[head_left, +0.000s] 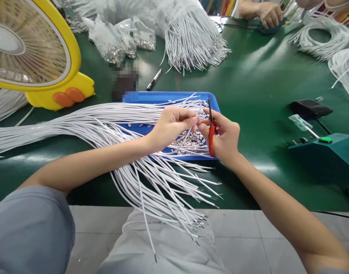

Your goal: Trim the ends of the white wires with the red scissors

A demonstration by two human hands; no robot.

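My left hand is closed in a pinch on a thin white cable over the blue tray. My right hand meets it fingertip to fingertip, touching the cable's end, while gripping red-handled tweezers that point upward. Small metal terminals lie heaped in the tray below both hands. A big bundle of white cables runs from the left across the tray, and its stripped ends fan out over the table edge toward my lap.
A yellow duck-shaped fan stands at the back left. Bags of metal parts, another cable bundle and a pen lie behind the tray. A green machine sits at the right. Another person's hand works at the far side.
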